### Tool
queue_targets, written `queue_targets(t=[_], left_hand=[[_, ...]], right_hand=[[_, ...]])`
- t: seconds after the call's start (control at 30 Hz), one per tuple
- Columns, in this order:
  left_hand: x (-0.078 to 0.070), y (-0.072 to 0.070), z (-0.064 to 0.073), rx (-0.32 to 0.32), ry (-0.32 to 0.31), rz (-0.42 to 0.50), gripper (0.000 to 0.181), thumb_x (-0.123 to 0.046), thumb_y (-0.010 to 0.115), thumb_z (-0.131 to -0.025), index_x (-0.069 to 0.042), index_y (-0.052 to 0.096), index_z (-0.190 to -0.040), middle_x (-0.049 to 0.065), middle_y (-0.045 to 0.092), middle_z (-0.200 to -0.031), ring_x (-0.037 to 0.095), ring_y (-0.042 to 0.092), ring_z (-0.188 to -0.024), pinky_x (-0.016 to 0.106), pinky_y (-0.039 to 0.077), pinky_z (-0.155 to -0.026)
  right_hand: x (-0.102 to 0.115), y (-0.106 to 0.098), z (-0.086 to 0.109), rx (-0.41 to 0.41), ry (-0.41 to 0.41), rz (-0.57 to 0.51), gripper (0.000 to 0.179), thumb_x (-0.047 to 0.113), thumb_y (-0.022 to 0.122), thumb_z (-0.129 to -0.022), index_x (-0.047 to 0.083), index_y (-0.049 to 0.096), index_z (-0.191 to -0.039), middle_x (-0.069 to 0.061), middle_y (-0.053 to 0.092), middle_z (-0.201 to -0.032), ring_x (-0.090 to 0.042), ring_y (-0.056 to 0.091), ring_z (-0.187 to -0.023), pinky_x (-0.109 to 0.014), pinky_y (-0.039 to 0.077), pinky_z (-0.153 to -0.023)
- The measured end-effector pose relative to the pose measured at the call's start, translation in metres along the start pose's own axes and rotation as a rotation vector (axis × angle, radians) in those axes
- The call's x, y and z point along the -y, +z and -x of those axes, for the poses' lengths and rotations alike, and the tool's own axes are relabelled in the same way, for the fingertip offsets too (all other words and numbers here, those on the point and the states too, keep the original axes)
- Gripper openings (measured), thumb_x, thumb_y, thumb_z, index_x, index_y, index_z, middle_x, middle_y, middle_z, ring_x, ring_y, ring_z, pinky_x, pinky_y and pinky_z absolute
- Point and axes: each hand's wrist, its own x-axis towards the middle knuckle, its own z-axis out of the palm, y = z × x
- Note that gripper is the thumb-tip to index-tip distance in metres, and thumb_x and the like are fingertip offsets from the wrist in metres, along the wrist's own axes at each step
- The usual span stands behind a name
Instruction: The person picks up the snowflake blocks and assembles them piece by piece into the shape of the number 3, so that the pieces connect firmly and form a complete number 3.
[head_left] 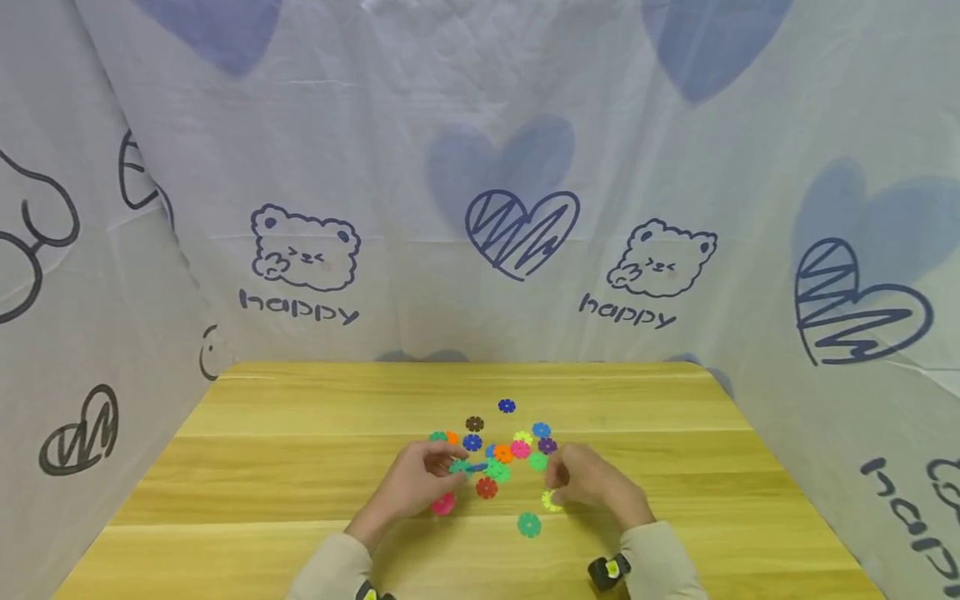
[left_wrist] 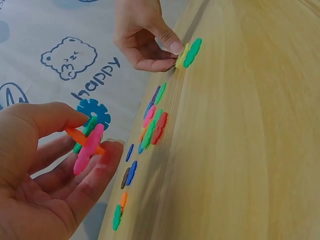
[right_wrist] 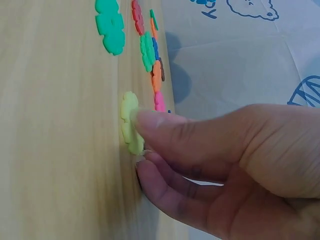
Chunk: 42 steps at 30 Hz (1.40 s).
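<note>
In the left wrist view, my left hand (left_wrist: 55,175) holds a small cluster of joined notched plastic discs (snowflake discs). Its pink disc (left_wrist: 89,150) faces the camera, an orange disc (left_wrist: 75,136) crosses it, and a blue disc (left_wrist: 95,114) stands at the far end, with green in between. The cluster is above the table. My right hand (head_left: 588,479) is low at the right of the scattered discs. Its thumb and fingertips pinch a yellow disc (right_wrist: 129,112) at the tabletop; the fingers partly hide that disc's far side.
Loose discs lie on the wooden table (head_left: 300,417) between and beyond the hands, among them a red disc (head_left: 486,487), a brown disc (head_left: 474,423) and a purple disc (head_left: 547,446). One green disc (head_left: 528,525) lies nearer the front. A printed cloth (head_left: 420,275) hangs behind the table.
</note>
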Motion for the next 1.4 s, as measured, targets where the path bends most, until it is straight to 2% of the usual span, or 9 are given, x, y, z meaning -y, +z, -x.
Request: queue_targets(t=[0.13, 0.27, 0.47, 0.67, 0.9, 1.17, 1.4], left_hand=[[0.0, -0.001, 0.0, 0.0, -0.005, -0.001, 0.033, -0.017, 0.08, -0.088, -0.004, 0.074, -0.117, 0.006, 0.071, -0.101, 0.015, 0.063, -0.088, 0.023, 0.055, -0.078], [0.0, -0.002, 0.001, 0.0, -0.007, -0.012, 0.033, -0.018, 0.081, -0.087, -0.004, 0.075, -0.116, 0.006, 0.072, -0.101, 0.015, 0.064, -0.087, 0.024, 0.056, -0.076], [0.0, -0.003, 0.002, 0.004, 0.004, -0.03, 0.033, -0.019, 0.081, -0.087, -0.004, 0.076, -0.115, 0.005, 0.072, -0.097, 0.014, 0.064, -0.083, 0.023, 0.056, -0.073], [0.0, -0.003, 0.003, 0.009, -0.004, -0.019, 0.031, -0.02, 0.082, -0.087, -0.007, 0.078, -0.115, 0.004, 0.072, -0.097, 0.013, 0.064, -0.082, 0.024, 0.056, -0.073], [-0.002, -0.004, 0.003, 0.013, -0.006, -0.023, 0.032, -0.021, 0.082, -0.087, -0.008, 0.078, -0.115, 0.004, 0.072, -0.097, 0.014, 0.064, -0.084, 0.026, 0.056, -0.074], [-0.005, -0.003, 0.003, 0.011, 0.018, -0.017, 0.031, -0.02, 0.081, -0.088, -0.006, 0.077, -0.115, 0.005, 0.073, -0.098, 0.015, 0.065, -0.084, 0.024, 0.056, -0.074], [-0.004, -0.001, 0.003, 0.007, 0.03, -0.012, 0.029, -0.019, 0.08, -0.089, -0.005, 0.077, -0.115, 0.005, 0.074, -0.098, 0.014, 0.066, -0.083, 0.022, 0.057, -0.071]], right_hand=[[0.002, -0.001, 0.0, 0.03, 0.006, 0.014, 0.025, 0.0, 0.087, -0.074, 0.007, 0.068, -0.089, -0.003, 0.064, -0.086, -0.017, 0.056, -0.081, -0.023, 0.05, -0.07], [0.003, -0.001, -0.001, 0.053, 0.011, 0.016, 0.028, -0.002, 0.088, -0.071, 0.007, 0.067, -0.087, -0.003, 0.063, -0.085, -0.018, 0.055, -0.08, -0.024, 0.048, -0.068], [0.0, 0.0, -0.003, 0.049, -0.006, 0.033, 0.025, -0.001, 0.086, -0.074, 0.01, 0.069, -0.088, -0.001, 0.064, -0.084, -0.015, 0.056, -0.079, -0.025, 0.049, -0.069], [0.0, -0.001, -0.006, 0.02, -0.034, -0.032, 0.015, -0.001, 0.08, -0.083, 0.01, 0.075, -0.092, -0.002, 0.069, -0.088, -0.015, 0.061, -0.083, -0.025, 0.054, -0.071], [0.006, -0.002, -0.009, -0.024, -0.056, -0.147, 0.01, 0.003, 0.077, -0.089, 0.006, 0.077, -0.099, -0.004, 0.068, -0.085, -0.014, 0.064, -0.07, -0.025, 0.057, -0.06], [0.03, 0.001, -0.013, -0.141, 0.003, -0.26, 0.021, 0.009, 0.076, -0.092, 0.001, 0.075, -0.112, -0.006, 0.071, -0.089, -0.012, 0.066, -0.068, -0.023, 0.057, -0.061], [0.044, 0.011, -0.018, -0.156, -0.019, -0.357, 0.022, 0.007, 0.075, -0.092, -0.001, 0.074, -0.113, -0.012, 0.07, -0.096, -0.013, 0.07, -0.07, -0.026, 0.062, -0.066]])
